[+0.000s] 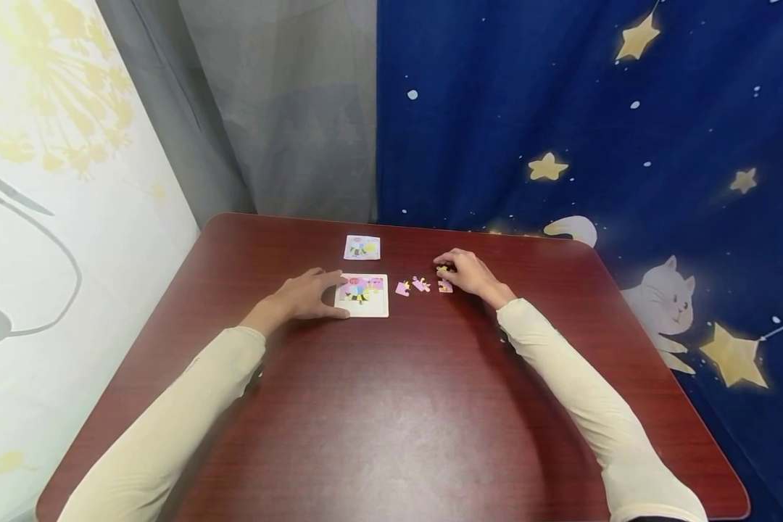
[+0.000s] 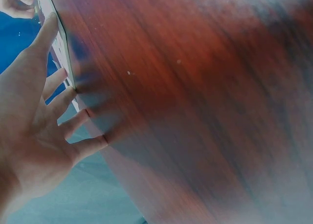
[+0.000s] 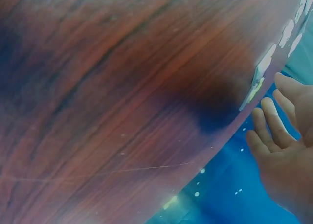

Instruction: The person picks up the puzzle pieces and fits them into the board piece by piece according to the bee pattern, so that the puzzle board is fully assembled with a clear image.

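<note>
A square puzzle board point(image 1: 369, 310) with a pale border and a partly filled pink, cartoon-like picture lies on the table. My left hand point(image 1: 308, 295) spans its left side, with the thumb at the near corner and the index finger at the far one. In the left wrist view the fingers point(image 2: 73, 123) are spread and fairly straight. My right hand point(image 1: 471, 273) is over a yellow-and-black puzzle piece point(image 1: 443, 269), thumb and fingers apart around it. Closer to me lies a pink piece point(image 1: 445, 287). Two more pink pieces, one point(image 1: 402, 288) beside another point(image 1: 421, 283), lie between board and hand.
Behind the board lies a small picture card point(image 1: 362, 248) with a similar picture. The dark red wooden table point(image 1: 378, 406) has rounded corners. Beyond its far edge hang a grey curtain point(image 1: 287, 109) and a blue one point(image 1: 470, 130) with stars.
</note>
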`<state>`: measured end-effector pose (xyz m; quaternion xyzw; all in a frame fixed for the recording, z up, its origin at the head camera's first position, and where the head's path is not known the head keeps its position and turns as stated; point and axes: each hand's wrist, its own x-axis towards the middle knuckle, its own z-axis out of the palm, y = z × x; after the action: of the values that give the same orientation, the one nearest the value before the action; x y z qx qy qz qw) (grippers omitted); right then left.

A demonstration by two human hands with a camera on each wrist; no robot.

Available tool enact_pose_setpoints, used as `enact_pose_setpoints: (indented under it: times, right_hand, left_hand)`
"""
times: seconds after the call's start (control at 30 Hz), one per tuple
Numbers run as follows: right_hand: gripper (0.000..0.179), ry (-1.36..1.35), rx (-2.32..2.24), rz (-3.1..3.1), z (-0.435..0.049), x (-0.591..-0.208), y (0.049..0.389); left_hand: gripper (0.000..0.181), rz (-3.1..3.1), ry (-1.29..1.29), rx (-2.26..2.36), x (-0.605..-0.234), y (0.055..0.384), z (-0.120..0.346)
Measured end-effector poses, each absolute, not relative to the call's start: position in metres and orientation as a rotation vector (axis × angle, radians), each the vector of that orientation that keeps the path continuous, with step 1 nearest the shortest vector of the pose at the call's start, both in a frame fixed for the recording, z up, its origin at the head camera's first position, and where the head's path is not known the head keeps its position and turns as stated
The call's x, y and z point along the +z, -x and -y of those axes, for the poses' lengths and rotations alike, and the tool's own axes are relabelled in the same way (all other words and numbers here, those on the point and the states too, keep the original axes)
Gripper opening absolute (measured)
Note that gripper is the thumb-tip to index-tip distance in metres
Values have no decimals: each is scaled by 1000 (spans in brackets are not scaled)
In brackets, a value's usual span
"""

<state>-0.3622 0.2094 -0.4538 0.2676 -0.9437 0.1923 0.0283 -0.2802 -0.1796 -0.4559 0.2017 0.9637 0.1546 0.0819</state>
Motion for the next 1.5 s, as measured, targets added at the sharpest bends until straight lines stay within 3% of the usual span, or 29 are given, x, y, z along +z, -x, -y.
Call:
enact_pose_setpoints:
  times: [0.4, 1.5]
  right_hand:
    - [29, -704, 599, 2980, -216, -457, 364]
    - [32, -816, 643, 2977, -210, -458, 372]
  left_hand:
    - [90, -2876, -611, 461, -453, 280, 176]
    - [92, -2881, -594, 462, -456, 280, 179]
